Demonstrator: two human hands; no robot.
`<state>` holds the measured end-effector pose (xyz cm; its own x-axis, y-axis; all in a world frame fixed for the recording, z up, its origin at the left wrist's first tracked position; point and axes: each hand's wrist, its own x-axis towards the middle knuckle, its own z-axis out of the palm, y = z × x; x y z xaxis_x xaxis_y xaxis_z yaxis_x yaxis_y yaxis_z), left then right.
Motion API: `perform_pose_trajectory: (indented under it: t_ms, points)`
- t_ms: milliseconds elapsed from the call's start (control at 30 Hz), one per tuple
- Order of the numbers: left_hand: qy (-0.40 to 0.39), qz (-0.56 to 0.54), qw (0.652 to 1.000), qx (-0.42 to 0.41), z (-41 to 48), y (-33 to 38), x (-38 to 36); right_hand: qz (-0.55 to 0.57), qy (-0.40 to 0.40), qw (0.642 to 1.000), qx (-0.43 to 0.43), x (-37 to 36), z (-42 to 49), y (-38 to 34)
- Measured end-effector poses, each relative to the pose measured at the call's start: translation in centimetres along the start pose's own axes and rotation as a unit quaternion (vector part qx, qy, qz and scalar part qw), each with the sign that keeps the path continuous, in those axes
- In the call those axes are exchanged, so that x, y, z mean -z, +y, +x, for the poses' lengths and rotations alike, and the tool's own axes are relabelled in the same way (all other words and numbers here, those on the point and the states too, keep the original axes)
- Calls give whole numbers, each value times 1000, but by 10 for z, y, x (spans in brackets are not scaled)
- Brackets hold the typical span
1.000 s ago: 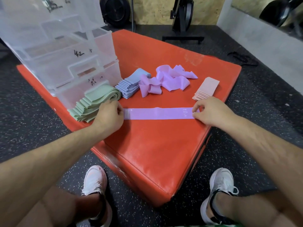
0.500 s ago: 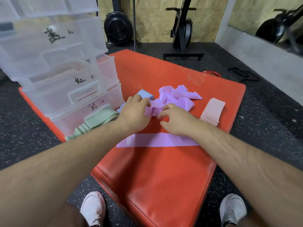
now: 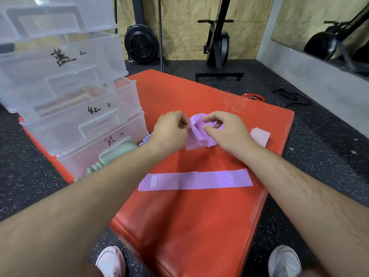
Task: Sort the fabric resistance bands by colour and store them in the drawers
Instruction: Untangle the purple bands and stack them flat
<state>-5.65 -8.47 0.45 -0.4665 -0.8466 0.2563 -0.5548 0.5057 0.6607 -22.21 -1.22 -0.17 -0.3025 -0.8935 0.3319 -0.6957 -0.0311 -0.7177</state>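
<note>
Nearest, on the orange pad (image 3: pixel 189 226), one flat purple band (image 3: pixel 195 179) lies smoothed out straight, seemingly the start of a purple stack. Just beyond it the left hand (image 3: pixel 171 130) and right hand (image 3: pixel 225 130) both pinch folds of the crumpled purple bands (image 3: pixel 196 136), fingers curled into the cloth. A pink stack (image 3: pixel 260 135) lies right of that heap; a green stack (image 3: pixel 111 156) and a blue stack (image 3: pixel 144 139), half hidden by the left forearm, sit against the clear drawers (image 3: pixel 69 108). Three colours look folded, purple is barely begun, and storing remains; what the drawers hold I cannot tell. Those stacks would likely block the lowest drawer from sliding out. An exercise bike (image 3: pixel 217 47) stands well apart
</note>
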Motion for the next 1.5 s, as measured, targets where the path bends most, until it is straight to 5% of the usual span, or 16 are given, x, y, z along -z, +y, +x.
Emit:
perform_pose_trajectory:
  t_ms: [133, 367, 867, 967, 1100, 1233, 1367, 1500]
  points:
    - [5, -126, 991, 36, -5, 7, 18, 87, 58, 994, -25, 27, -2, -3]
    - [-26, -141, 987, 78, -6, 7, 36, 174, 61, 983, -24, 45, -14, -17]
    - [-29, -423, 902, 87, -10, 29, 53, 181, 87, 978, -65, 39, -9, -35]
    - [-3, -450, 890, 69, -9, 31, 51, 73, 111, 991, -22, 31, -11, -37]
    - [25, -451, 890, 59, -9, 38, 51, 15, 122, 989, 79, 20, -23, -46]
    - [33, -441, 895, 48, -11, 39, 49, -13, -6, 1000, -8, -5, -29, -53]
    - [27, -397, 917, 44, -10, 34, 45, 98, 11, 993, -61, 0, -20, -56]
    - [-74, -331, 938, 79, -14, 25, 41, 203, 10, 974, -103, 16, -15, -61]
